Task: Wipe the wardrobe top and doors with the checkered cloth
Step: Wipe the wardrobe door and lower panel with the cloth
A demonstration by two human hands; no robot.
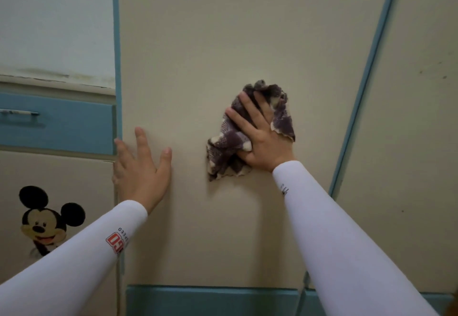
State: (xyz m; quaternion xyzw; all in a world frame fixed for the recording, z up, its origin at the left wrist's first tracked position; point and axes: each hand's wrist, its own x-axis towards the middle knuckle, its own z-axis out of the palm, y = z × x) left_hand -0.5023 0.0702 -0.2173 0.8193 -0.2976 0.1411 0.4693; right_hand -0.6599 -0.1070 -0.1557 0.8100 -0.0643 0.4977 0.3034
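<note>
A beige wardrobe door (210, 43) with blue edging fills the middle of the view. My right hand (260, 137) presses the crumpled purple-and-cream checkered cloth (226, 142) flat against this door, fingers spread over the cloth. My left hand (141, 167) rests open on the same door near its left edge, fingers apart, holding nothing. Both arms wear white sleeves. The wardrobe top is out of view.
A second beige door (409, 117) lies to the right beyond a blue strip (366, 80). At left are a blue drawer (62, 124) with a metal handle (19, 112), a cartoon mouse sticker (47, 224) and a pale wall. A blue panel (210, 300) runs along the bottom.
</note>
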